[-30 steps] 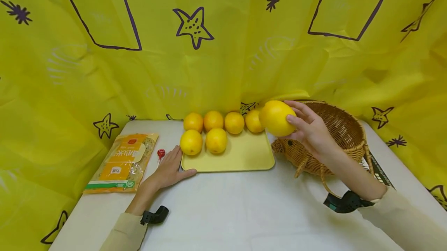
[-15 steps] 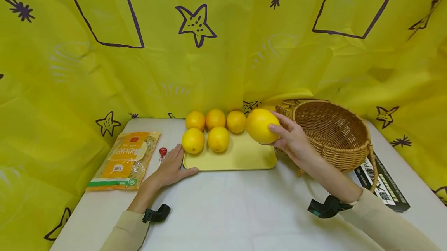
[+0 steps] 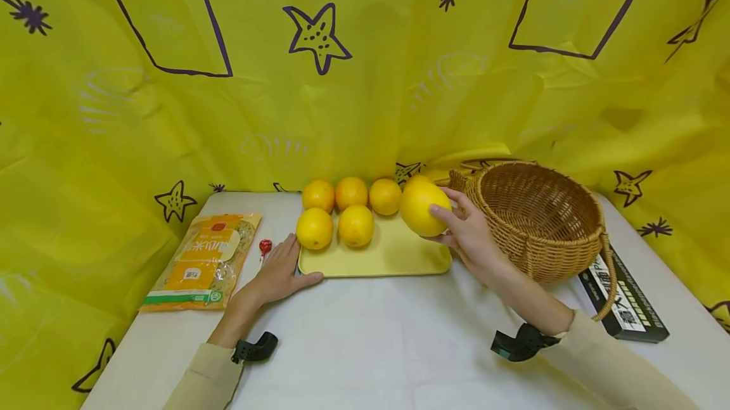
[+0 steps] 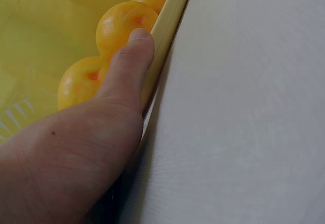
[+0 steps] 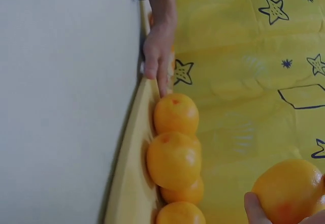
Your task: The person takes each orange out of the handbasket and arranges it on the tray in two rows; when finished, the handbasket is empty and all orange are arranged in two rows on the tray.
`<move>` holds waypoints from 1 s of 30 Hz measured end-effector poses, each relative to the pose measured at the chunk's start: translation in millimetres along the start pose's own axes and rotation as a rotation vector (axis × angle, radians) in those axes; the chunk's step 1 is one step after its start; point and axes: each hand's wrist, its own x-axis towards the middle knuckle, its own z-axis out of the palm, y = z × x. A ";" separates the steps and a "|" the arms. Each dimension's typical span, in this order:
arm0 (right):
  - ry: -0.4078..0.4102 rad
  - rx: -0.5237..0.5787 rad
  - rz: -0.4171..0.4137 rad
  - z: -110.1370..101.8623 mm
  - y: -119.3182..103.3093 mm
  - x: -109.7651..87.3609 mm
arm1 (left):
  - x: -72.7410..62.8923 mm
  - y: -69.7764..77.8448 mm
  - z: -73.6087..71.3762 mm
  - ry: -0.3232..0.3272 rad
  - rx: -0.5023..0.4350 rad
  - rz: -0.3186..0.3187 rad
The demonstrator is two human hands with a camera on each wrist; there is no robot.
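Note:
My right hand (image 3: 470,236) holds a large yellow-orange orange (image 3: 423,208) between thumb and fingers, over the right part of a pale yellow tray (image 3: 399,261). In the right wrist view, the held orange (image 5: 289,189) shows at the lower right with fingertips against it. Several oranges (image 3: 356,226) sit on the tray in two rows; one at the back is mostly hidden behind the held orange. My left hand (image 3: 278,275) rests flat at the tray's left front corner, fingers straight along its side. In the left wrist view its thumb (image 4: 129,64) lies along the tray's front edge.
Right of the tray stands an animal-shaped wicker basket (image 3: 547,261), partly over a black box (image 3: 639,308) with white lettering. At left lie an orange-and-clear food packet (image 3: 196,261) and a red lollipop (image 3: 265,247). A yellow patterned cloth (image 3: 365,106) hangs behind the white table.
My right hand has carried the orange left and lower, away from the basket to over the tray. The basket has swung round, uncovering more of the black box. My left hand stays put.

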 end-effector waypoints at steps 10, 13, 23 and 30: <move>0.031 -0.079 0.009 4.5 20.0 8.1 | 0.9 -0.5 0.6 0.000 -0.003 0.003; 0.056 -0.077 0.026 6.0 23.2 11.4 | 0.6 -0.8 0.1 -0.004 -0.002 0.000; 0.120 -0.035 0.136 13.5 36.7 30.1 | 2.4 0.1 -0.6 0.003 -0.016 -0.001; 0.152 -0.144 0.163 17.4 55.5 40.9 | 0.2 -1.2 -0.4 0.007 -0.010 0.020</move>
